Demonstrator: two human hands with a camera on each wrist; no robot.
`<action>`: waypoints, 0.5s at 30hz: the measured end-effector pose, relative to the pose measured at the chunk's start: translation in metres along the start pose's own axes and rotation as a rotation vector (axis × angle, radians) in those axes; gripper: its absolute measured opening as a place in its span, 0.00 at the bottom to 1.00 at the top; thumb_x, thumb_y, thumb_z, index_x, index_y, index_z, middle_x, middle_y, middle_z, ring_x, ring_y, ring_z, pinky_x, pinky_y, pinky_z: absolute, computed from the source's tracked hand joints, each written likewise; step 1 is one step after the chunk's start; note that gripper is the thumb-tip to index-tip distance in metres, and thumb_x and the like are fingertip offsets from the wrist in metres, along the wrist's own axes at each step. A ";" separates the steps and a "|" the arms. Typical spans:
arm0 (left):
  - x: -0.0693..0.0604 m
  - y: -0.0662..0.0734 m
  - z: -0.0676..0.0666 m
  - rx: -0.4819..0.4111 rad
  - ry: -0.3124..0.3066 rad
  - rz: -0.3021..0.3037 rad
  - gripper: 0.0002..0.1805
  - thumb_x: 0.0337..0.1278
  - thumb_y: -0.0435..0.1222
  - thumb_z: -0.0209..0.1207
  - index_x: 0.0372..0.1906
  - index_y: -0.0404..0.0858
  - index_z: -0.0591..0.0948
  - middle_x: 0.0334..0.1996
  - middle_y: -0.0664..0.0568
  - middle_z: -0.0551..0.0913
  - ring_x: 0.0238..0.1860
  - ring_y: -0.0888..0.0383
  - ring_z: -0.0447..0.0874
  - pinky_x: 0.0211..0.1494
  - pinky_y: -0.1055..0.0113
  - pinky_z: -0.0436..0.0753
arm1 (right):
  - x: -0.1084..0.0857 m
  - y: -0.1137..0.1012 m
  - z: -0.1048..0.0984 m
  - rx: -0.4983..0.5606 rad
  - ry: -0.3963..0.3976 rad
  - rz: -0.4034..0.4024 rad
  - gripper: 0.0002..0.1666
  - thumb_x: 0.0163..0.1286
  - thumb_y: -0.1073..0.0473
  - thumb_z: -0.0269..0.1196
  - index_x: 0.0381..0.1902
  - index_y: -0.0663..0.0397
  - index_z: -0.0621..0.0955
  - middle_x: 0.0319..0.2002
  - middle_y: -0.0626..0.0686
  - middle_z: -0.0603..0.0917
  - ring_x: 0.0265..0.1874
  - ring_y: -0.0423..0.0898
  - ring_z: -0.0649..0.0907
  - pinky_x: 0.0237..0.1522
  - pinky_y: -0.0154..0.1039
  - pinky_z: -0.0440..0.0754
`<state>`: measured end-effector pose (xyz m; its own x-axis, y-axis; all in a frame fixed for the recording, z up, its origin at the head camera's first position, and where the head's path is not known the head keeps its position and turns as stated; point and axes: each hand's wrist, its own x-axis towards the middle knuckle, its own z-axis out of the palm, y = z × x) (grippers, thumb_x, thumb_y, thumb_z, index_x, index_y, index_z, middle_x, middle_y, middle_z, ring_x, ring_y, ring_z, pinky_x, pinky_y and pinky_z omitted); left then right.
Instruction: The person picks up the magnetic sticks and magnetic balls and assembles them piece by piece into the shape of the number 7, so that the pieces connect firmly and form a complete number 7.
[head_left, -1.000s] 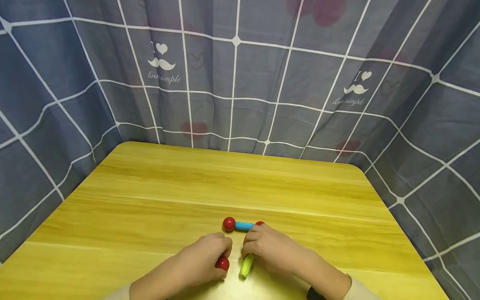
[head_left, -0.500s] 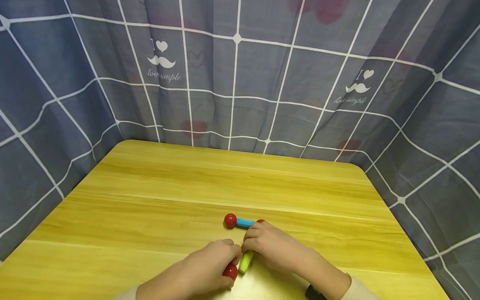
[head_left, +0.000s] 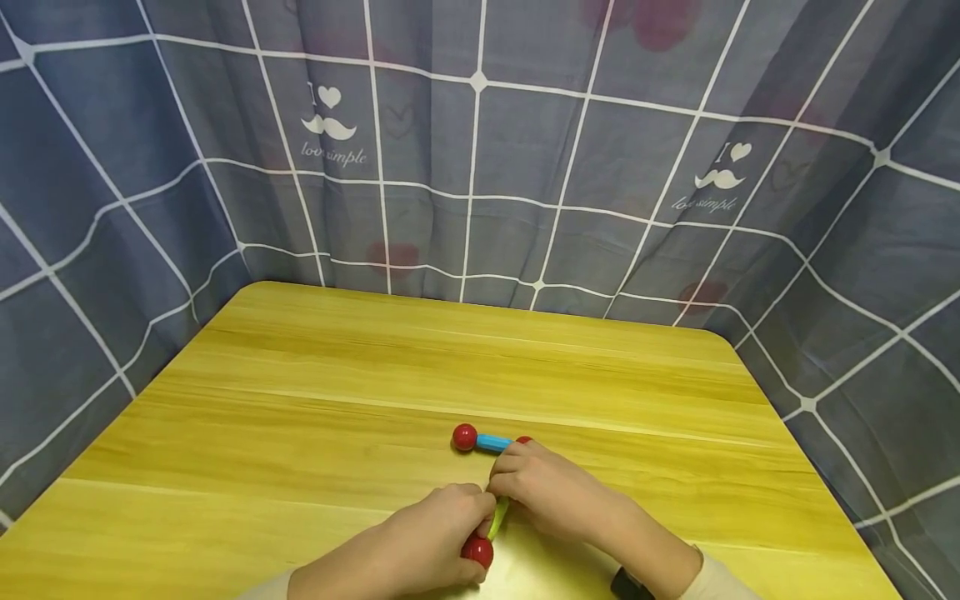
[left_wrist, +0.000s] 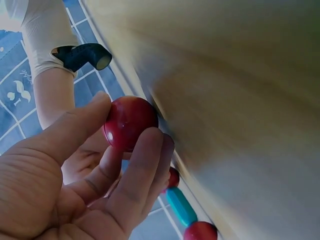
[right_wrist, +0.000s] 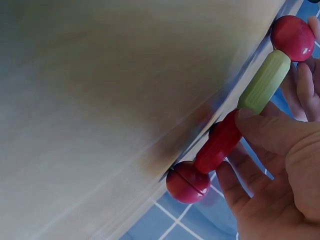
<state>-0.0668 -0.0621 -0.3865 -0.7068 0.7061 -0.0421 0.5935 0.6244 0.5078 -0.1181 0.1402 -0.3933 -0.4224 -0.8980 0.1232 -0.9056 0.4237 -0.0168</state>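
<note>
My left hand [head_left: 431,533] holds a red ball [left_wrist: 131,122] between thumb and fingers, low over the yellow table [head_left: 375,375]. That ball meets the end of a light green rod [right_wrist: 265,82] in the right wrist view. My right hand [head_left: 551,493] pinches where the green rod meets a red rod [right_wrist: 218,149], its thumb lying across the join. Another red ball [right_wrist: 188,183] sits at the red rod's far end. Just beyond my hands lies a blue rod [head_left: 493,443] between a red ball [head_left: 465,437] and one partly hidden by my right hand.
A grey-blue curtain [head_left: 517,167] with white grid lines surrounds the table's back and sides. A dark wrist device [head_left: 628,585] shows under the right forearm. Wood surface stretches behind the blue rod to the table's rounded back corners.
My left hand has moved right with the red ball, from apart to the near end of the green rod. The right hand has kept its hold and hardly moved.
</note>
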 end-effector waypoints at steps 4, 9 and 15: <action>0.001 0.000 0.001 -0.004 0.003 0.005 0.19 0.41 0.35 0.74 0.27 0.47 0.72 0.24 0.63 0.68 0.24 0.70 0.65 0.23 0.77 0.70 | 0.001 0.001 0.000 0.016 0.003 -0.007 0.14 0.59 0.68 0.69 0.39 0.44 0.85 0.39 0.37 0.82 0.45 0.38 0.77 0.54 0.33 0.73; 0.001 0.001 0.003 0.015 0.005 0.015 0.17 0.44 0.36 0.73 0.28 0.47 0.72 0.26 0.64 0.68 0.25 0.69 0.65 0.25 0.76 0.70 | 0.000 0.003 -0.001 0.061 0.002 -0.005 0.13 0.59 0.67 0.70 0.39 0.43 0.85 0.39 0.36 0.82 0.45 0.37 0.77 0.54 0.32 0.73; 0.004 0.001 0.005 0.037 0.016 0.039 0.17 0.44 0.37 0.73 0.30 0.47 0.72 0.27 0.64 0.67 0.26 0.69 0.65 0.26 0.76 0.70 | -0.001 0.006 0.000 0.087 0.031 -0.033 0.13 0.57 0.67 0.71 0.37 0.43 0.85 0.36 0.35 0.82 0.43 0.36 0.77 0.52 0.31 0.73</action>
<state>-0.0665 -0.0571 -0.3905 -0.6889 0.7248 -0.0088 0.6344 0.6088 0.4763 -0.1228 0.1437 -0.3931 -0.3924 -0.9065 0.1560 -0.9193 0.3811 -0.0981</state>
